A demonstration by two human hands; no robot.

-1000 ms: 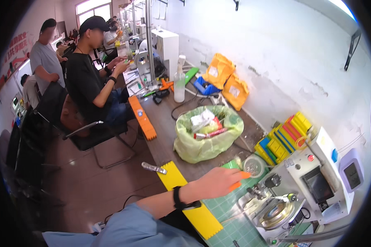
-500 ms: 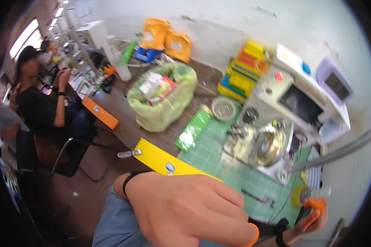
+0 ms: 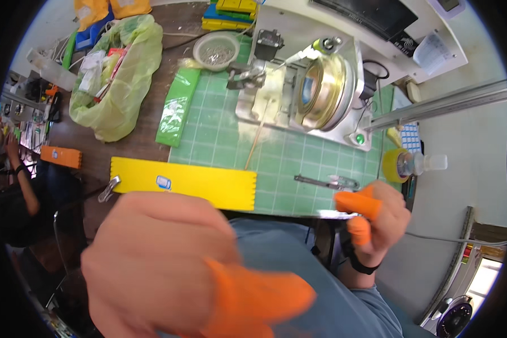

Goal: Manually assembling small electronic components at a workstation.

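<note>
My left hand (image 3: 158,265) looms large at the lower left, back toward me, its fingers curled. Orange finger cots (image 3: 265,298) cover its digits at the right, blurred; anything they hold is hidden. Off the table's front edge at the right is my right hand (image 3: 386,217), fingers bent in and orange cots on thumb and index finger. I cannot make out anything in it. Beyond my left hand lies a long yellow strip (image 3: 208,183) with toothed ends, a metal clip (image 3: 110,188) at its left end. Tweezers (image 3: 324,182) rest on the green mat (image 3: 208,141) near my right hand.
A machine with a spool (image 3: 327,93) stands at the back, a thin rod (image 3: 256,141) reaching toward me. Left of it are a bowl of small parts (image 3: 217,52), a green packet (image 3: 177,110) and a lined bin (image 3: 121,79). A yellow bottle (image 3: 397,166) stands right. Another person (image 3: 25,191) sits left.
The view has swung right and downward. My left hand shows lower and farther left, with its orange cots now in sight. The right hand appears higher and closer to the mat's edge.
</note>
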